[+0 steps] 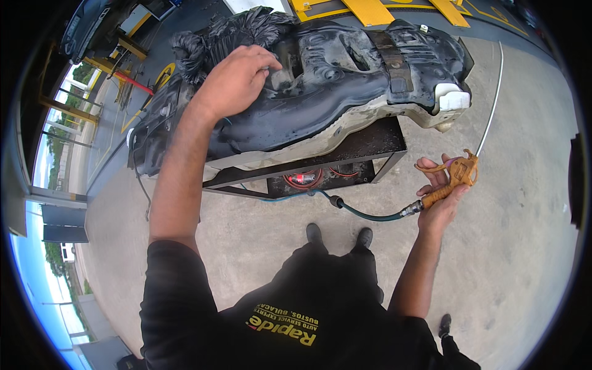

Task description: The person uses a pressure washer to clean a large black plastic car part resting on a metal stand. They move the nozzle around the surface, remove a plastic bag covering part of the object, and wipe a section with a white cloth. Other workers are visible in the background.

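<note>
A large black moulded fuel tank (296, 114) with a pale metal shield (345, 126) along its near edge lies across a dark metal cart. Over the tank's top my left hand (237, 80) hovers or rests, fingers loosely bent and apart, with nothing seen in them; contact cannot be made out. Beside it is a crumpled black plastic bag (246, 31). Off the cart's right end, my right hand (439, 206) grips an orange air blow gun (455, 179). Its long thin metal nozzle (493, 98) points away from me, up and to the right. A dark green air hose (370, 216) joins the handle.
The cart (361, 148) carries a coiled red hose (308, 180) on its lower shelf. Yellow lift ramps (370, 11) lie beyond the tank. A vehicle (86, 28) stands at far left. Another person's shoe (444, 325) shows at lower right on the concrete floor (512, 246).
</note>
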Action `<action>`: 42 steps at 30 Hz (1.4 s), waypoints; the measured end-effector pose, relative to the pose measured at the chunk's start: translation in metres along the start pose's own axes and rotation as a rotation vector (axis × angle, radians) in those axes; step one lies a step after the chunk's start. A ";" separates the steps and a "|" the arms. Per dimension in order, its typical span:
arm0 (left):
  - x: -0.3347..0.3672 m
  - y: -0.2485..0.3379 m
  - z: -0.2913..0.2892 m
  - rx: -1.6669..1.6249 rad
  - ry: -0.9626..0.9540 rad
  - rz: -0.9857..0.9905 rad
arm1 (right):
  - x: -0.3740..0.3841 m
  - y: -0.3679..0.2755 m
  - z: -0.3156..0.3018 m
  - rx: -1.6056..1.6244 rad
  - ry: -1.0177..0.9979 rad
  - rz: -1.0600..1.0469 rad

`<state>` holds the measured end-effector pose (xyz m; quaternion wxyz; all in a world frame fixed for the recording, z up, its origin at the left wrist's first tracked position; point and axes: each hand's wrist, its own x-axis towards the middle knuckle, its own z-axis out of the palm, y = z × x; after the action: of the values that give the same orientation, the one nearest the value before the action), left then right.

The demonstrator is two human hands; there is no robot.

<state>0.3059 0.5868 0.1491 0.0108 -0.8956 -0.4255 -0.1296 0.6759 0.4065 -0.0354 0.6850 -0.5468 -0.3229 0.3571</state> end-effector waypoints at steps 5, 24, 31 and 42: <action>0.068 -0.113 0.046 0.625 -0.244 -0.226 | 0.003 0.050 -0.047 -0.121 0.091 -0.024; 0.085 -0.148 0.039 0.067 -0.116 -0.516 | 0.021 0.090 -0.106 -0.022 0.156 0.040; 0.079 -0.145 0.056 0.246 -0.081 -0.412 | 0.005 0.076 -0.096 -0.181 0.098 -0.015; 0.080 -0.148 0.055 0.149 -0.042 -0.495 | 0.046 0.101 -0.132 -0.134 0.122 -0.036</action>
<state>0.2532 0.7487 0.1016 0.0356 -0.7635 -0.6401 -0.0780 0.7963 0.3916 -0.1578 0.6717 -0.6063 -0.3132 0.2884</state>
